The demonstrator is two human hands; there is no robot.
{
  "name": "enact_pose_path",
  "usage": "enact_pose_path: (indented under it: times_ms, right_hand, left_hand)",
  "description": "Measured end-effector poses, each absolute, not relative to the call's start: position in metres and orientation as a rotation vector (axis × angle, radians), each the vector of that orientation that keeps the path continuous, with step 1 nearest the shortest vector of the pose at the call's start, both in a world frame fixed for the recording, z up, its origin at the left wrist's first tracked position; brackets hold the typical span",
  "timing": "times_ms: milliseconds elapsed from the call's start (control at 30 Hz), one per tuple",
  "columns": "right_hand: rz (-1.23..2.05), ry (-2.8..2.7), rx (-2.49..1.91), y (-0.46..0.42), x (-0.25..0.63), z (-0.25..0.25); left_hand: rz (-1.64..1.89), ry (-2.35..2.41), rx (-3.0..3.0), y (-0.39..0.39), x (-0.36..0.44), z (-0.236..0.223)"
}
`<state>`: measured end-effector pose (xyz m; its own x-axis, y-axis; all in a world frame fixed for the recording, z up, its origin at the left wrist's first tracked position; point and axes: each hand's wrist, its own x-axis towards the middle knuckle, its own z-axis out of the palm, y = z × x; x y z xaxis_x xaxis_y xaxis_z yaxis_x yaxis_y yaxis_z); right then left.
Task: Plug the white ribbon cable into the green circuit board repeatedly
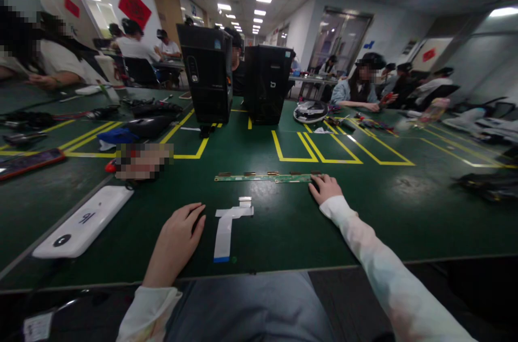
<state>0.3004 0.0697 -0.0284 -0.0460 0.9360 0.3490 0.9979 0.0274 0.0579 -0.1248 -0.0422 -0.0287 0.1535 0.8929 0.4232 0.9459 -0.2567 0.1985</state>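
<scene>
A long, narrow green circuit board point(259, 177) lies flat on the table, crosswise in front of me. My right hand point(327, 189) reaches forward to its right end, with fingers apart and fingertips touching or just over that end. Nearer to me is a white flat ribbon cable point(223, 235), folded, with a blue end and a silver connector point(245, 200) at its far side. My left hand point(175, 239) rests on the table left of the cable, fingers stretched out, holding nothing.
A white device marked 16 point(84, 220) and a red-edged phone point(32, 163) lie to the left. Two black computer towers point(208, 77) stand across the green table point(283, 239), which bears yellow tape lines. Dark cables point(488, 184) lie at right. Several people sit beyond.
</scene>
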Motion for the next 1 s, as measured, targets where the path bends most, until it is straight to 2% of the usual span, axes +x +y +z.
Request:
enact_pose_path:
  times_ms: [233, 433, 667, 1000]
  right_hand:
    - [-0.356, -2.246, -1.865, 0.05, 0.229, -0.02]
    - [-0.273, -2.282, -1.706, 0.045, 0.212, -0.023]
    - [-0.135, -2.454, -1.206, 0.063, 0.21, -0.029]
    - [-0.01, -2.513, -1.19, 0.054, 0.182, -0.026]
  left_hand:
    - [-0.709, -1.842, -2.3, -0.042, -0.126, -0.03]
    - [-0.732, -1.848, -2.302, -0.043, -0.124, -0.027]
    - [-0.761, -1.855, -2.299, -0.044, -0.123, -0.024]
    - [-0.764, -1.853, -2.298, -0.044, -0.122, -0.024]
